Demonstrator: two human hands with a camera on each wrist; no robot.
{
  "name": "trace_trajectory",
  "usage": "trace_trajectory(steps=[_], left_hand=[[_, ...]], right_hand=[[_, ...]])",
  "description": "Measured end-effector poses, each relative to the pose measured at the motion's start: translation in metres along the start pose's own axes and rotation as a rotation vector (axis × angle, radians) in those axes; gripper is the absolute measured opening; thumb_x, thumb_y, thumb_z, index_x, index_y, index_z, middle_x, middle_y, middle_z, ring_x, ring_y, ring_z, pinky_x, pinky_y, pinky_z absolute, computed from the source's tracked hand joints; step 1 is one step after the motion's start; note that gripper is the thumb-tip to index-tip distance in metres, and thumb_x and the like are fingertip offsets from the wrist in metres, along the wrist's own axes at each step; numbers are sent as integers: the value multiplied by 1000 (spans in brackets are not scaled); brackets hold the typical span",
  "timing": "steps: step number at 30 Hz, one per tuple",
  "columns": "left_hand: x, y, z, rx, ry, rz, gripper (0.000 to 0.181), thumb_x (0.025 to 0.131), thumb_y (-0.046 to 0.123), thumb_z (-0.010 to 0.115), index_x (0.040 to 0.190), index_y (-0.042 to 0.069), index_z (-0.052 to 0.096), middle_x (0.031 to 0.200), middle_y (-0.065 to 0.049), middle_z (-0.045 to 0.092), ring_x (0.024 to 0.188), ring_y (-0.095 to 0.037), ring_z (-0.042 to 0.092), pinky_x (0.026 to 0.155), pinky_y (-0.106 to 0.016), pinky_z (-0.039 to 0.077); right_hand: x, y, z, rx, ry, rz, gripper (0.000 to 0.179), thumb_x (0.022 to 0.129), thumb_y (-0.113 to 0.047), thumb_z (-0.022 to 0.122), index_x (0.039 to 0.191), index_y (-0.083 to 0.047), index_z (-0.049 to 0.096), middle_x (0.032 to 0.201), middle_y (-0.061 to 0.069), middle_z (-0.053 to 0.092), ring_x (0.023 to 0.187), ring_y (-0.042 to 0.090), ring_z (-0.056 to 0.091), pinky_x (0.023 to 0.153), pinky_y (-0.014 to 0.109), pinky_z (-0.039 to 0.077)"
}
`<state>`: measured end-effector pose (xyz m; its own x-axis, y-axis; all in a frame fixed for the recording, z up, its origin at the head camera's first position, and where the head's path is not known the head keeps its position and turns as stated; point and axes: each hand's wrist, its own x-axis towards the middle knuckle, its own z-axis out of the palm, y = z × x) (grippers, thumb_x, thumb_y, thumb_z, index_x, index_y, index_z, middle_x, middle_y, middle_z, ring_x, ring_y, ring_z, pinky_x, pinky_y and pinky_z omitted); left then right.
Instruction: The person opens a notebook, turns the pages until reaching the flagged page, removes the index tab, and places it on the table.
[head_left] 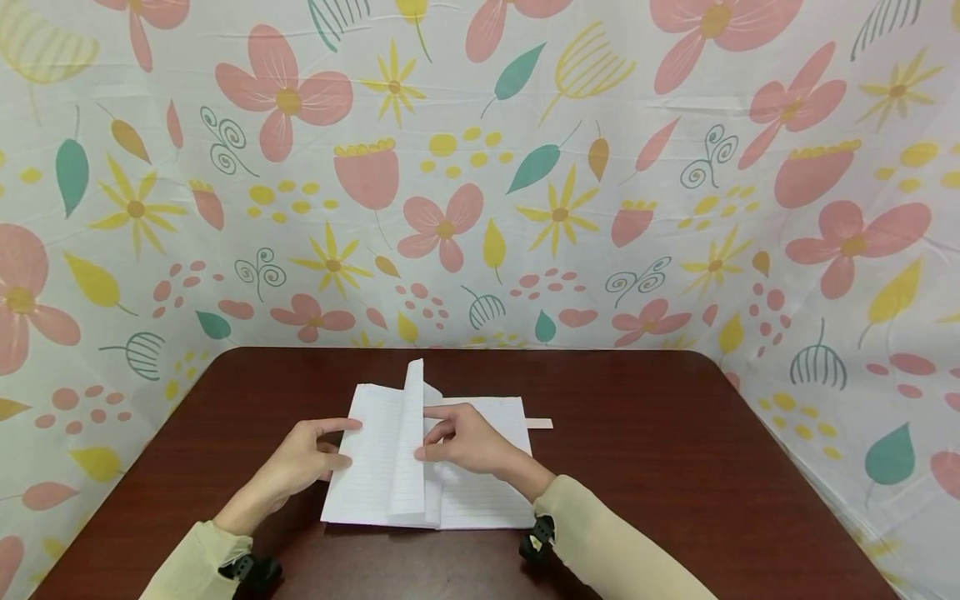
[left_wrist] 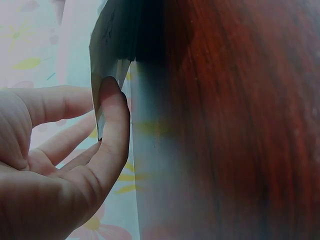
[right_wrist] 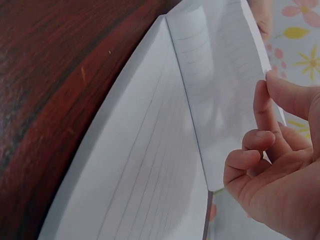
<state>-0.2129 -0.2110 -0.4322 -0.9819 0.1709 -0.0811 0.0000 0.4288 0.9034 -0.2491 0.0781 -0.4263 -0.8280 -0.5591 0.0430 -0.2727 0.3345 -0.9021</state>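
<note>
An open notebook (head_left: 480,500) with lined white pages lies on the dark table. My left hand (head_left: 300,458) grips the left edge of the notebook, thumb on one side and fingers on the other; the left wrist view shows its cover (left_wrist: 107,50) between the digits. With thumb and index finger my right hand (head_left: 468,442) pinches the edge of a raised page (head_left: 411,442), which stands up near the middle of the notebook. In the right wrist view the lifted page (right_wrist: 225,75) curves away from the spine, and the other fingers are curled loosely.
A pale strip (head_left: 540,423) sticks out from the notebook's right edge. The reddish-brown table (head_left: 645,442) reaches back to a flower-patterned cloth (head_left: 480,208) that hangs behind it and on both sides. Black straps with cameras (head_left: 251,573) sit on both wrists.
</note>
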Motion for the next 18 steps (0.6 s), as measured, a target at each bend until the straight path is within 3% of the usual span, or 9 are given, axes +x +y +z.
trace_trajectory(steps=[11,18], left_hand=[[-1,1,2,-13,-2,-26,53,86,-8,76,138,-4,65,112,-17,68,77,-25,67,68,-41,60],[0,1,2,-22,-1,-23,54,86,-9,76,138,-4,64,112,-16,68,79,-25,68,69,-42,60]], right_hand=[[8,-3,14,4,-4,-25,66,90,-11,85,147,6,57,87,0,76,75,9,63,65,23,47],[12,-5,22,-52,-3,-38,64,90,-17,85,146,3,60,80,-5,71,67,6,57,61,22,45]])
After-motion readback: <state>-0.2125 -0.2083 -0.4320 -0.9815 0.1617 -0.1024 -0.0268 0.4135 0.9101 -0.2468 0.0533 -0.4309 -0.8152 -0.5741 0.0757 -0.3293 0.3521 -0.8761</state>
